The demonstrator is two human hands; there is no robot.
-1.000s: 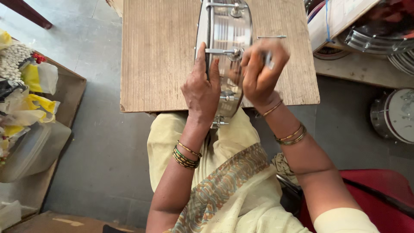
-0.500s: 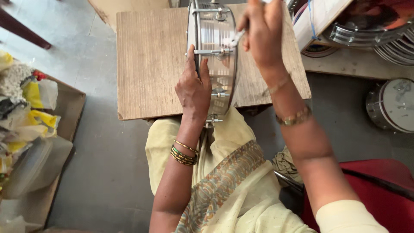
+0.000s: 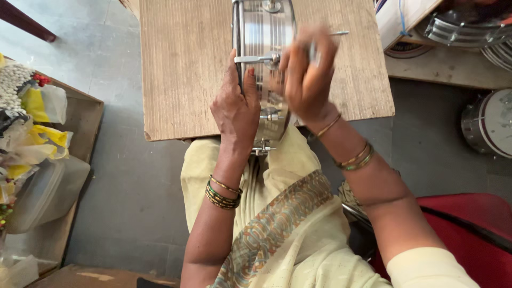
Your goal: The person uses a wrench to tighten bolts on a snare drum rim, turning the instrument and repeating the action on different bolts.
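Observation:
A shiny metal drum shell (image 3: 265, 32) stands on its edge on a wooden board (image 3: 186, 64), its lower rim over my lap. My left hand (image 3: 236, 109) grips the drum's left rim and steadies it. My right hand (image 3: 306, 74), blurred by motion, is closed around a thin metal key tool (image 3: 335, 34) at the drum's right side, close to a tension lug (image 3: 272, 60). Bangles sit on both wrists.
At the left stands a cardboard box (image 3: 64, 160) with plastic bags and beads. More metal drum hoops (image 3: 469, 32) lie at the top right, and a finished drum (image 3: 488, 128) rests on the floor at the right. A red seat (image 3: 469, 224) is at the lower right.
My right hand has come down from the drum's top to its right side, still holding the tool. The view has shifted a little; my left hand stays on the rim.

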